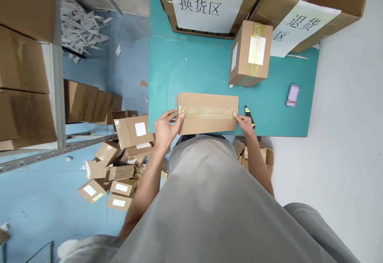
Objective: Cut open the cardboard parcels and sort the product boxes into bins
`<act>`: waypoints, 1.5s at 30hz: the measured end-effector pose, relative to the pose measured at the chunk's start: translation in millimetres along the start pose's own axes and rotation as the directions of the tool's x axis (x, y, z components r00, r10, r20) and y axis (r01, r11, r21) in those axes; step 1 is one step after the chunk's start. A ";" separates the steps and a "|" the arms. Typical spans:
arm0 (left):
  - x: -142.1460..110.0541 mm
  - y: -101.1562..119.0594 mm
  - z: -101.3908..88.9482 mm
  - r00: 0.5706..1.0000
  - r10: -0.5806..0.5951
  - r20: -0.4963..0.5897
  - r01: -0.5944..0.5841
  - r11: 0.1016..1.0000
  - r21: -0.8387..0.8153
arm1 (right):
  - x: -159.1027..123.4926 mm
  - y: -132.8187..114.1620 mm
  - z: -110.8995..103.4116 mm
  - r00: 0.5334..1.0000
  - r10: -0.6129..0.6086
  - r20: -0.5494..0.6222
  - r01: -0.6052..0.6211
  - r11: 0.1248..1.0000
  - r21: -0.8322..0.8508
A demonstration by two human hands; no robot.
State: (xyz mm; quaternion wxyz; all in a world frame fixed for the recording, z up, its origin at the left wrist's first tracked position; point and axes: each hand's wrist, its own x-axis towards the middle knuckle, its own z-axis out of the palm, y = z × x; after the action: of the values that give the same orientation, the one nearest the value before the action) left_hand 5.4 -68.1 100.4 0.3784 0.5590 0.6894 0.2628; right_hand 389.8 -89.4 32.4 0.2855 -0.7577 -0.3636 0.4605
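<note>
A long brown cardboard box [208, 113] lies at the front edge of the green table [191, 67], with clear tape along its middle seam. At its left end my left hand [168, 127] grips it, thumb on top and fingers around the side. My right hand [244, 122] pinches the right end, its thumb on the top face near the seam. Just right of that hand lies a black and yellow box cutter [249, 116]. Farther back stands a taped cardboard carton [251, 53] with white labels.
Two large open boxes with paper signs, one on the left [206, 6] and one on the right [305, 22], stand at the table's back. A pixelated small item [292, 95] lies on the right. Discarded cartons [119, 175] pile on the floor beside a shelf rack [56, 63].
</note>
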 end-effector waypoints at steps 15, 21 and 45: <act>32.5 -11.5 55.2 0.959 -0.273 0.077 0.283 0.902 -0.325 | 24.1 37.2 -32.8 0.974 0.064 -0.217 -0.032 0.989 0.147; 27.7 -13.6 56.3 0.940 -0.276 0.202 0.341 0.790 -0.510 | -31.1 -31.7 -14.0 0.966 -0.218 -0.140 0.215 0.976 -0.035; 37.7 11.4 -8.6 0.977 -0.191 -0.098 0.145 0.922 -0.358 | -36.6 -95.5 91.1 0.938 -0.217 0.271 0.148 0.956 0.253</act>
State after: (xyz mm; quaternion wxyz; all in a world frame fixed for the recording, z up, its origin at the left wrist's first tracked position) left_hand 1.6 -28.3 105.7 0.4467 0.4034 0.7005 0.3834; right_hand 268.5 -55.6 86.0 0.3549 -0.6052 -0.4158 0.5787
